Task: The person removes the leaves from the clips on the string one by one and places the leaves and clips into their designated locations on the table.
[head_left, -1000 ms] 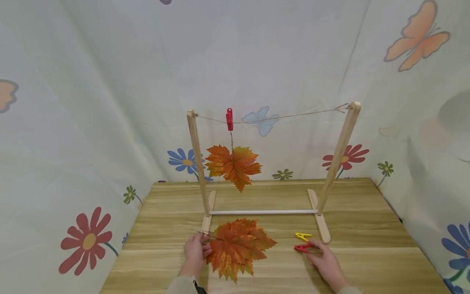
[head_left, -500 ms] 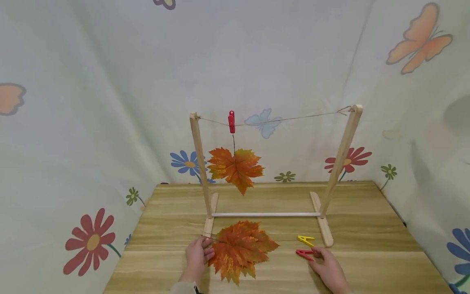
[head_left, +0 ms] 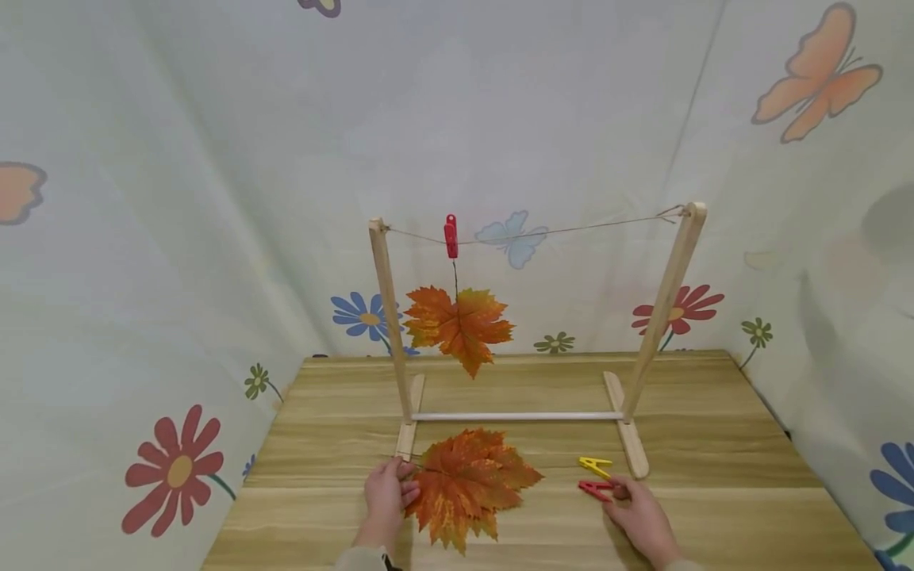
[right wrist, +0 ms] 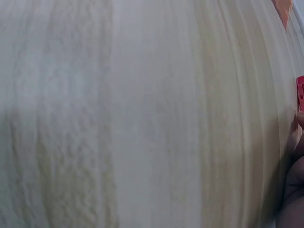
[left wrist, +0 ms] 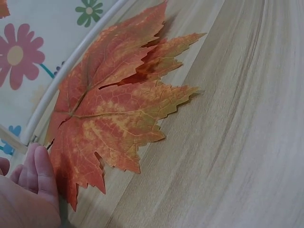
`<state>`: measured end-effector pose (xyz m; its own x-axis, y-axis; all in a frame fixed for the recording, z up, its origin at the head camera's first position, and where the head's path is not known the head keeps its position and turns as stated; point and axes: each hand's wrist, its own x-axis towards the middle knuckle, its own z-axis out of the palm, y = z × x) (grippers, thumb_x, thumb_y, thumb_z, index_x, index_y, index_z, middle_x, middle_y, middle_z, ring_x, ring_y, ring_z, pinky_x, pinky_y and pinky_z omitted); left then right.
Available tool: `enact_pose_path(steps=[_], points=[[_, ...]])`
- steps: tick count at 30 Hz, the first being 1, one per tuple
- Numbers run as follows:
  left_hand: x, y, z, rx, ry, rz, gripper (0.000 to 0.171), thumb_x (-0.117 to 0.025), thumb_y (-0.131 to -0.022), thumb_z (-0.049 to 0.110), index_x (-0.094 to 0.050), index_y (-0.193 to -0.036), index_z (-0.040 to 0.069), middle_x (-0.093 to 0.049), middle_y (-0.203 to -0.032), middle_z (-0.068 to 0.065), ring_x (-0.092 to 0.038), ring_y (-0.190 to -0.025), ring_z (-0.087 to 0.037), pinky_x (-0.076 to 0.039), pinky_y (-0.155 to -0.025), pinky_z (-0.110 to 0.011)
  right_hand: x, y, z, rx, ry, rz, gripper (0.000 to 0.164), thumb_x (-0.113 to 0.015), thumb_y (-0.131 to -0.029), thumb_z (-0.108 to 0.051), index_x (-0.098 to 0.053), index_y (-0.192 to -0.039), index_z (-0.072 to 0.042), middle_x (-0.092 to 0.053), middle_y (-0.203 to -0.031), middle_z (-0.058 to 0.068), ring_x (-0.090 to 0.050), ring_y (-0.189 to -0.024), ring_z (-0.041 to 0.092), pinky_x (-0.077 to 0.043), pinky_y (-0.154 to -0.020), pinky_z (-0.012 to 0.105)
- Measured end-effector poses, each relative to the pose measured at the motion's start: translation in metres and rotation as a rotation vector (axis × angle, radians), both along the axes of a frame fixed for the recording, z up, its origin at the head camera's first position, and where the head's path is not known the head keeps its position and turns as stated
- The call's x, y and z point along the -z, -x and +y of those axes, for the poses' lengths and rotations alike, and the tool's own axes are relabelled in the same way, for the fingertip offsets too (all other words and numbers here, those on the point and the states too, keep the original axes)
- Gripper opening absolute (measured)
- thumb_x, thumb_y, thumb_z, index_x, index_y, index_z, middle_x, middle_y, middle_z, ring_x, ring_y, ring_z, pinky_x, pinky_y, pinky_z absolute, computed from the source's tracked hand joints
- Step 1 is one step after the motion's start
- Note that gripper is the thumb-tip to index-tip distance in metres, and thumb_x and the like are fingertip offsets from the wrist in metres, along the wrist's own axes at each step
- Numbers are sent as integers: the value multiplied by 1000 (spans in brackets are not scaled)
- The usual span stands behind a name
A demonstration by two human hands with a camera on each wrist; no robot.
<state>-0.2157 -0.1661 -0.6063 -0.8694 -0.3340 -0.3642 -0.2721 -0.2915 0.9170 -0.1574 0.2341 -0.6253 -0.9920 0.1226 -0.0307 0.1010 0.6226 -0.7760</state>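
Note:
An orange maple leaf (head_left: 467, 484) lies flat on the wooden table (head_left: 714, 507), in front of the rack. My left hand (head_left: 389, 493) pinches the leaf's thin stem at its left edge. In the left wrist view the left fingers (left wrist: 35, 178) lie against the leaf (left wrist: 109, 109). My right hand (head_left: 635, 514) has its fingertips on the end of a red clip (head_left: 596, 490) lying on the table. Only a sliver of this red clip (right wrist: 300, 92) shows in the right wrist view. A yellow clip (head_left: 594, 465) lies just behind it.
A wooden rack (head_left: 660, 317) stands mid-table with a string (head_left: 571, 230) across its top. A second red clip (head_left: 451, 235) on the string holds a hanging orange leaf (head_left: 459, 321). Flower-printed cloth (head_left: 178, 238) walls in the table on three sides.
The view has shifted slightly. My right hand's fingers have drawn in on the end of the red clip. The left hand stays at the leaf's stem.

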Motion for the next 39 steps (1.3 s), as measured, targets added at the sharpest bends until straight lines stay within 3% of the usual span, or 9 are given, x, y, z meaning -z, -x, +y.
enact_pose_path(steps=[9, 21, 24, 30, 35, 39], points=[[-1, 1, 0, -11, -16, -2, 37, -48, -96, 17, -44, -122, -8, -68, -92, -16, -60, -52, -14, -53, -51, -29, -5, 0, 2, -5, 21, -24, 43, -72, -76, -6, -57, -115, 5, -60, -93, 8, -57, -87, 22, -45, -75, 36], [-5, 0, 1, -2, -26, 16, 38, -49, -97, 18, -43, -123, -9, -67, -95, -19, -60, -51, -14, -53, -50, -28, -5, 1, 1, 36, 115, -51, 42, -70, -79, -4, -54, -115, 8, -59, -93, 11, -57, -76, 17, -48, -60, 26], [-9, 0, 2, -13, -21, 21, 39, -49, -96, 17, -42, -124, -8, -67, -95, -19, -60, -50, -14, -53, -49, -28, -6, 2, 2, 46, 154, -52, 45, -70, -80, -8, -51, -118, 9, -59, -93, 13, -58, -73, 17, -49, -57, 25], [-23, 4, 7, 14, -15, 39, 40, -48, -97, 19, -42, -126, -8, -67, -98, -20, -58, -50, -13, -51, -49, -26, -15, 8, 4, 50, 88, -29, 49, -70, -83, -22, -51, -119, 5, -64, -96, 12, -59, -80, 19, -46, -66, 29], [-33, 7, 9, 29, -9, 47, 40, -48, -97, 20, -44, -124, -9, -68, -95, -16, -59, -51, -14, -51, -49, -25, -24, 14, 3, 45, 88, -34, 50, -70, -84, -22, -51, -122, 4, -63, -99, 11, -58, -85, 20, -45, -70, 31], [-37, 10, 9, 27, -12, 60, 42, -47, -98, 20, -42, -127, -10, -69, -89, -11, -59, -50, -15, -51, -48, -26, -31, 20, 2, 35, 186, -52, 49, -66, -86, -16, -47, -126, 6, -58, -105, 17, -58, -85, 21, -48, -67, 27]])
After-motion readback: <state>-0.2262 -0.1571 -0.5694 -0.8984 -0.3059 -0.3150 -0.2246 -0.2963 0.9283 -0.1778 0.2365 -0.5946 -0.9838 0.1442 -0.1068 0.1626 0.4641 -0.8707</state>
